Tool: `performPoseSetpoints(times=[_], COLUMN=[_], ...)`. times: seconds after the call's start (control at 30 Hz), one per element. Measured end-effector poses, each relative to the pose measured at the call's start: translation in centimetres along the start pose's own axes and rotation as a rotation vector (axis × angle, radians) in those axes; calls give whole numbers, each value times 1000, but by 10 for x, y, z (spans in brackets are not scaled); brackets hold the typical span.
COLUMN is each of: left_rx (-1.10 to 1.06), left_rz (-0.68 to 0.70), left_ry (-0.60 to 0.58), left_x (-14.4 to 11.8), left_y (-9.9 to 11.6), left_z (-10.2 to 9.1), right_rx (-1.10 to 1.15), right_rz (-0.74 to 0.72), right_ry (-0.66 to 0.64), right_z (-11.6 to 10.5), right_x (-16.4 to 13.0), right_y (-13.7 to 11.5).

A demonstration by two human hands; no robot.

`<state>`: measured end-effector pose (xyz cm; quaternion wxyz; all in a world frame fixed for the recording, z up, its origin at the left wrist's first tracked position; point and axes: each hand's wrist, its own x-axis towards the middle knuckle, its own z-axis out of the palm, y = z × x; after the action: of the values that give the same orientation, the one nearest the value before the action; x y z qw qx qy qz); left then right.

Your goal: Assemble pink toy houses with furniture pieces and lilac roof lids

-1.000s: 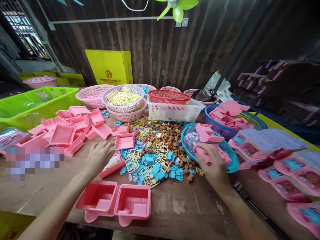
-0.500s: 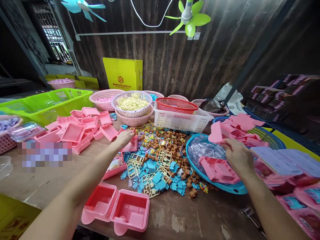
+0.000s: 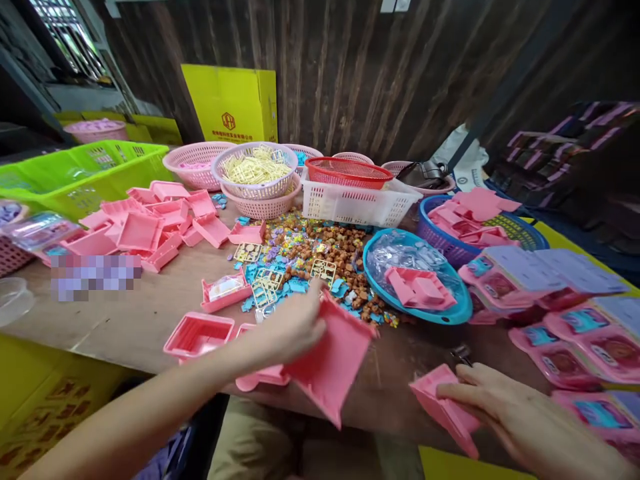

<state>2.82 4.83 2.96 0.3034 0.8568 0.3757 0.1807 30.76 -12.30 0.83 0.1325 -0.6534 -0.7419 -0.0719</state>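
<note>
Currently the worn brown wooden table carries the whole layout, with round plastic baskets and a white crate along its far edge. At its near edge sits an open pink plastic hinged tray pair, partly hidden behind the left hand.

The left hand holds a large flat pink plastic tray panel above the near edge. The fingers are closed over the panel's upper left edge, so the panel hangs down and to the right of them, tilted, with its lowest corner pointing toward the person. Its long axis runs diagonally from upper right to lower left.

The right hand holds a smaller pink plastic tray piece just off the near edge. The fingers lie extended along its upper right side with the thumb on top; the piece projects leftward from the fingertips toward the panel.

The two pieces are near each other but apart, the panel lying left of the smaller piece.
</note>
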Motion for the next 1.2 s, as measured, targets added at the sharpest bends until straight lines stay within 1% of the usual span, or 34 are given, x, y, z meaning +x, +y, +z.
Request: performPoseSetpoints(times=[0.03,0.07,0.1,0.13,0.17,0.2,0.27,0.3,0.37,0.4,0.43,0.5,0.57,0.6,0.63,0.67,0.73,0.77,0.8,0.83,0.87,0.93,1.0,1.1,1.13,1.2], left_rx=[-45,-70,-84,-91,-94,-101,-130,-149,-176,-178,-172,-141,-97,-70,-38,-1,86,134,179,217,247,283,286,202,150,37], left_rz=[12,2,-25,-63,-109,-152,-194,-182,-89,-25,39,143,238,293,349,404,486,493,469,413,329,140,27,-12,3,77], left_ry=[-99,-167,-203,-211,-191,-147,-2,90,252,298,314,282,223,195,171,152,133,136,137,126,101,11,-107,-234,-260,-299], left_x=[-10,-17,-21,-22,-21,-17,-9,-6,-4,-6,-10,-23,-41,-50,-59,-67,-78,-80,-80,-77,-73,-62,-50,-39,-37,-31], left_y=[6,9,11,13,14,15,16,15,11,7,1,-14,-28,-35,-40,-43,-45,-42,-37,-31,-23,-6,10,20,20,17], left_z=[17,33,47,59,69,77,89,94,104,109,114,127,139,145,150,154,161,164,165,167,168,170,173,176,176,173], right_rx=[-31,-65,-106,-163,-220,-271,-343,-368,-362,-333,-287,-159,-4,65,111,128,79,31,-16,-57,-90,-136,-159,-163,-156,-133], right_rz=[-52,-102,-143,-171,-203,-236,-305,-325,-371,-373,-366,-330,-321,-319,-299,-253,-91,3,84,146,192,259,316,371,385,416], right_ry=[-67,-109,-134,-123,-101,-83,-49,-51,-56,-53,-44,-53,-101,-104,-70,-3,145,174,162,116,51,-76,-186,-280,-295,-308], right_z=[5,10,15,22,29,38,57,67,83,88,90,87,79,75,71,70,73,77,82,87,92,99,102,98,97,94], right_x=[-7,-11,-13,-12,-10,-7,-3,-2,-3,-5,-7,-15,-22,-26,-30,-33,-38,-39,-40,-40,-38,-34,-29,-23,-21,-18], right_y=[3,5,5,2,-3,-11,-29,-39,-56,-62,-66,-70,-67,-63,-58,-52,-39,-32,-27,-23,-21,-21,-25,-32,-33,-36])
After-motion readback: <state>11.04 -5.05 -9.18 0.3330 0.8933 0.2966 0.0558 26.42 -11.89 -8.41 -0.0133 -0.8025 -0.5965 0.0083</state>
